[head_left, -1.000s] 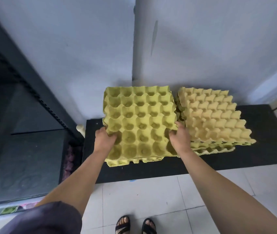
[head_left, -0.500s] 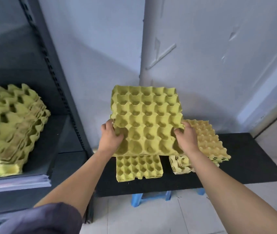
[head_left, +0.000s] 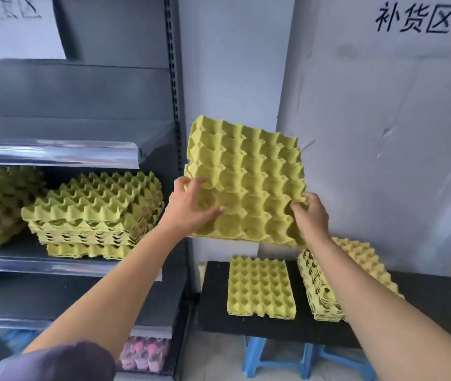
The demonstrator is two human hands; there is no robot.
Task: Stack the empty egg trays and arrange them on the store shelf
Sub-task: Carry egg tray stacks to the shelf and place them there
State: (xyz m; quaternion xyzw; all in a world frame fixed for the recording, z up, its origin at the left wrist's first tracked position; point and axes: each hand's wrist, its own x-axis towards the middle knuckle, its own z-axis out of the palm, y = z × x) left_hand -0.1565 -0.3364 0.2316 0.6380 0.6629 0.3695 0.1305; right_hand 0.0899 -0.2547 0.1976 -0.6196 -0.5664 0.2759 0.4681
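At frame centre, my left hand and right hand grip a tilted stack of egg trays, fingers curled over its edges.

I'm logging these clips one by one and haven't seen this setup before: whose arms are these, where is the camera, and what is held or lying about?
There is no machine here: a person works with bare hands, and the camera sits on their head, looking forward and down, so the arms reach in from below. The left hand and right hand grip a yellow-green moulded-pulp egg tray, tilted up in the air. Below, a black board on blue plastic stools carries a flat pile of similar trays and a paler pile. To the left, a grey metal shelf holds more stacked trays.
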